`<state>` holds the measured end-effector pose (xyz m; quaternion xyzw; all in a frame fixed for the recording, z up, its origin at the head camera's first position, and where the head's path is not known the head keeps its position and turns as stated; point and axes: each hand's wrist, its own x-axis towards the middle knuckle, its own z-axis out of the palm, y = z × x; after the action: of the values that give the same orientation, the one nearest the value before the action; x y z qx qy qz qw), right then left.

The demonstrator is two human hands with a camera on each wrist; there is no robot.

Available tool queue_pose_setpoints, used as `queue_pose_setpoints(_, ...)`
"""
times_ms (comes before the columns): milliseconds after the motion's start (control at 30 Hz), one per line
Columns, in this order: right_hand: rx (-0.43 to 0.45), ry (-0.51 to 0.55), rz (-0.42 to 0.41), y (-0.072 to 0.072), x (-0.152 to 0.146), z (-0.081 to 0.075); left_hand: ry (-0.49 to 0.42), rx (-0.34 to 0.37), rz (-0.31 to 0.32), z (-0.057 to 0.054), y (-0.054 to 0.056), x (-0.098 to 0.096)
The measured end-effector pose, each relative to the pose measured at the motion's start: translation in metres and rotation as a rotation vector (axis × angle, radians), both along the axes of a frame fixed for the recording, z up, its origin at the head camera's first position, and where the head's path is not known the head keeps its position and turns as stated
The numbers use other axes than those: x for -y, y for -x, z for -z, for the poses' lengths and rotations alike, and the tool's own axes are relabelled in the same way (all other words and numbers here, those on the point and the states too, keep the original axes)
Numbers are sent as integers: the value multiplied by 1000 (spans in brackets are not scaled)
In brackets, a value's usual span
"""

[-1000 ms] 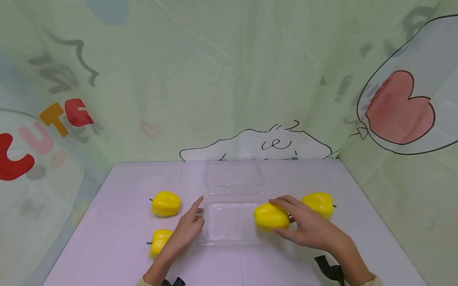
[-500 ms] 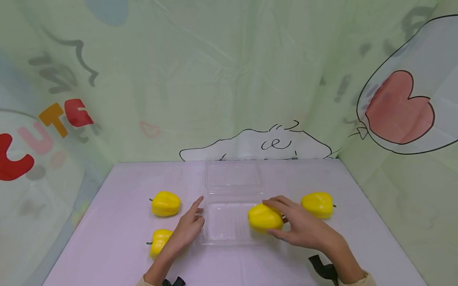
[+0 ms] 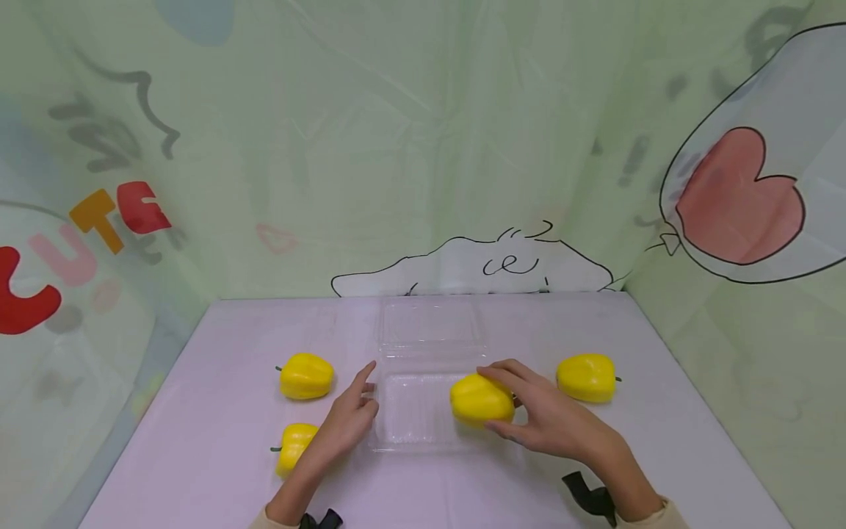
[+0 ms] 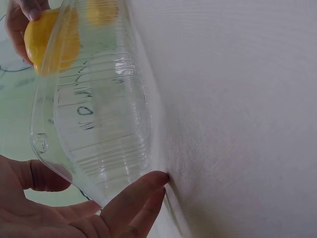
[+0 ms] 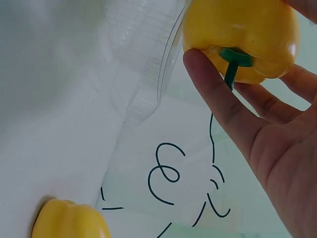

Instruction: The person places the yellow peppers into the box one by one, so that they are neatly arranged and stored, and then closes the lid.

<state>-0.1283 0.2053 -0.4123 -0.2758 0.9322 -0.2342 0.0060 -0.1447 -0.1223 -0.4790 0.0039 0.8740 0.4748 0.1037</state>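
Presently, right grip (image 3: 550, 413), part-spread, pinches yellow pepper (image 3: 481, 400) at the three-o'clock side of clear container (image 3: 413, 411), masking its stem (image 5: 231, 74) in head view; long axis nine-to-three, stem toward three. Left grip (image 3: 350, 420): loosely spread, nine-o'clock rim.

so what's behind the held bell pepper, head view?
Ribbed base of the clear clamshell container, visible left of the yellow bell pepper. The pepper and right hand hide part of its right side.

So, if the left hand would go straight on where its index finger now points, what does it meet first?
Probably the clear plastic container, along its left edge near the open lid; exact depth is hard to judge through see-through plastic.
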Motion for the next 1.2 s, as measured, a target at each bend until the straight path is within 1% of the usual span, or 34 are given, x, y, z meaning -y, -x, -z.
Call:
queue_pose_setpoints(267,45,17,9,2,3,4,2,-5,-3,-2,1,-1)
queue_pose_setpoints(500,93,27,2,2,6,8,0,7,2,-3,-1,-1)
queue_pose_setpoints(767,111,19,-2,1,10,11,-4,1,3,-1,-1,-1)
queue_pose_setpoints(967,106,11,6,0,12,14,0,-6,5,-1,-1,-1)
queue_pose_setpoints(1200,139,-14,18,-2,16,15,1,-8,1,-2,-1,-2)
